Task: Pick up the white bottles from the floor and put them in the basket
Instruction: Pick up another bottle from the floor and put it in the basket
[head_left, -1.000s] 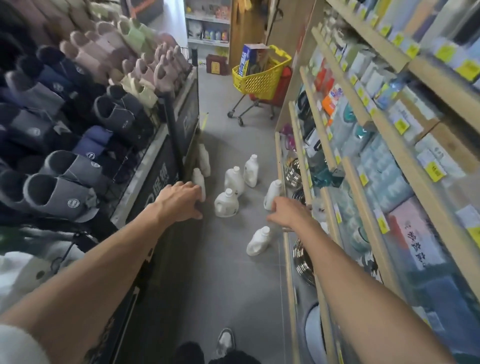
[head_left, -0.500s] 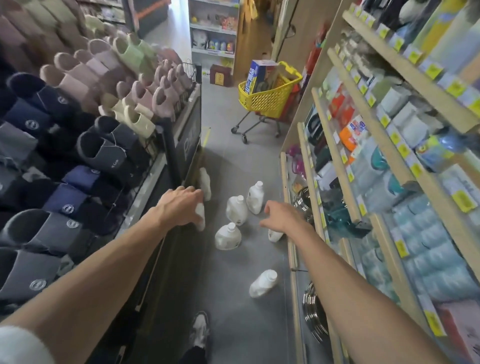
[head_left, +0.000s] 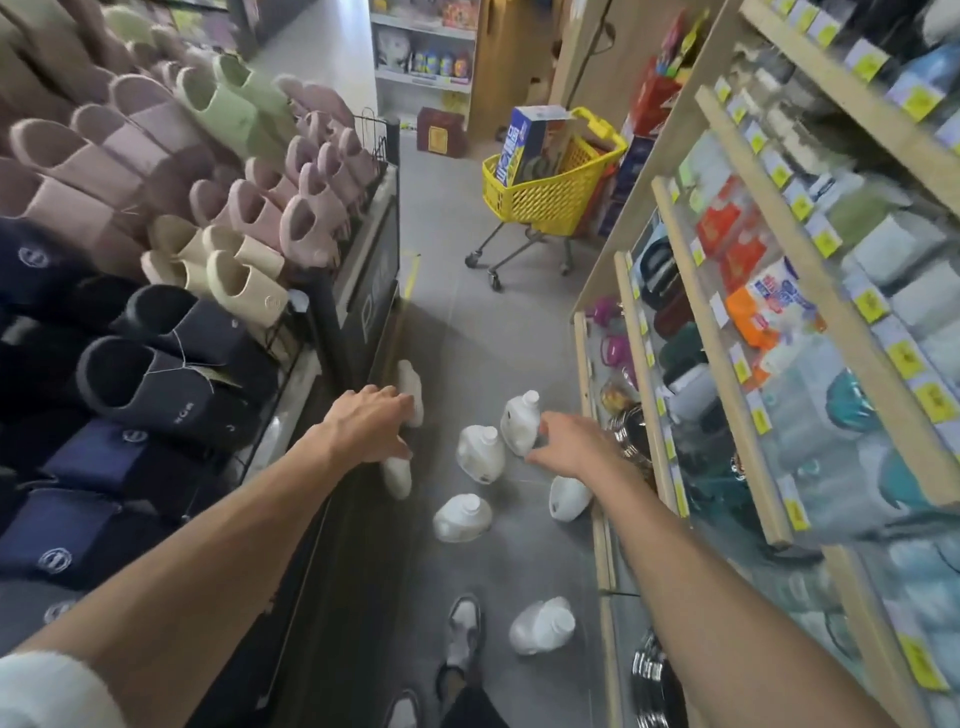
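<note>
While both bare arms stretch forward along a shop aisle, wooden shelving (head_left: 727, 312) of packaged goods fills the three o'clock side. A rack of slippers (head_left: 208, 260) fills the nine o'clock side. The grey floor (head_left: 467, 322) runs between them toward twelve o'clock. There a yellow wheeled basket (head_left: 550, 197) stands well apart from the hands, with a blue box (head_left: 519, 150) upright inside it.

The left hand (head_left: 371, 421) is held palm down at about ten o'clock from the bottles, fingers straight and close together, its grip slack and holding nothing. The right hand (head_left: 571, 444) reaches at about two o'clock, palm down, fingers spread and thumb out, its grip wide and empty. Its fingertips overlap one bottle in the view; I cannot tell whether they touch it.

The white bottles (head_left: 480, 454) are all on the floor between the hands and below them. Three in the middle stand upright, caps toward twelve o'clock in the view. Two slim bottles (head_left: 410, 384) stand by the rack's base, partly behind the left hand. Another bottle (head_left: 569, 499) shows only its lower body under the right wrist. The nearest bottle (head_left: 543, 626) lies on its side at five o'clock, long axis roughly eight to two o'clock.
</note>
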